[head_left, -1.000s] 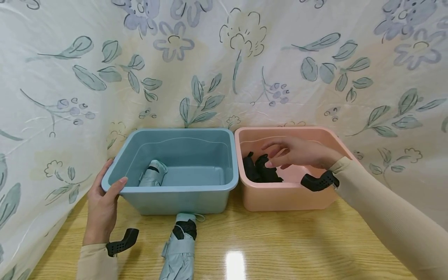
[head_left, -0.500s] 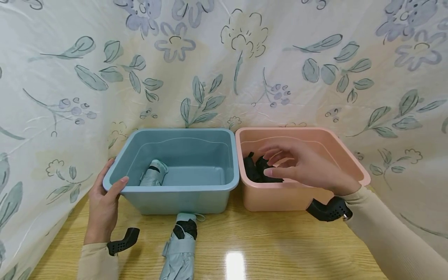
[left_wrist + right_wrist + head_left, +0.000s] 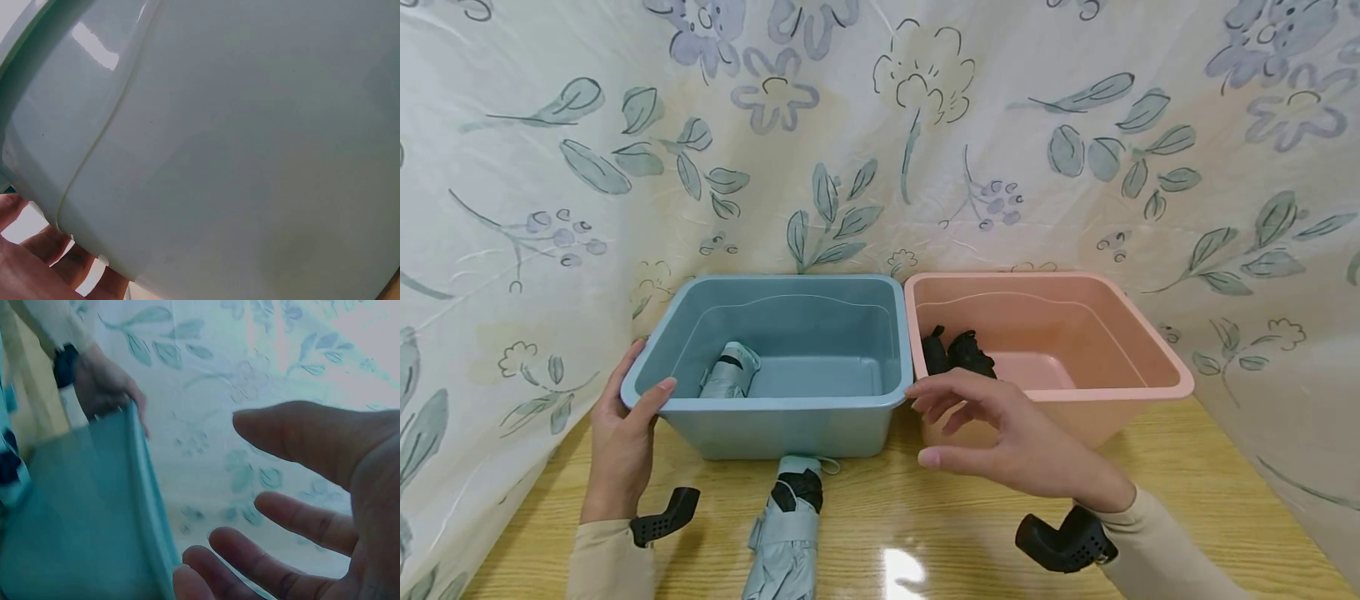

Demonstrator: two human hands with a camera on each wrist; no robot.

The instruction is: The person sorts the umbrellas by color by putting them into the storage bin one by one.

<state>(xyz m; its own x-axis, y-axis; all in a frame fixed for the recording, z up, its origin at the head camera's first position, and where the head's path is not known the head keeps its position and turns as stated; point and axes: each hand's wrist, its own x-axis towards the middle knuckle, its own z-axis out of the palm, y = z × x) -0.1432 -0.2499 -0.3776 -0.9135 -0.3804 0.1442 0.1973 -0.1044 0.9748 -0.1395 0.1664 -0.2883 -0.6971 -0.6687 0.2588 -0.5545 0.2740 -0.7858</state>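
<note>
My left hand (image 3: 623, 446) grips the front left corner of the blue plastic bin (image 3: 767, 406), thumb over the rim and fingers against the outer wall. A light blue folded umbrella (image 3: 728, 375) lies inside that bin at the left. My right hand (image 3: 1007, 433), with nothing in it, hovers before the front wall of the pink bin (image 3: 1120, 393), thumb and fingers apart. Two black bundles, seemingly folded umbrellas, lie in the pink bin; the right-hand black bundle (image 3: 972, 353) is partly hidden by the front rim and hand. Another light blue folded umbrella (image 3: 786, 533) lies on the table before the blue bin.
Both bins stand side by side on the wooden table (image 3: 880, 517), close against a flowered curtain (image 3: 865, 125) at the back. The curtain also hangs along the left and right sides. A black wrist camera (image 3: 1067, 540) sits on my right wrist.
My right hand has come out of the pink bin, moving towards me and slightly left, over its front rim. My left hand and the umbrellas have stayed in place.
</note>
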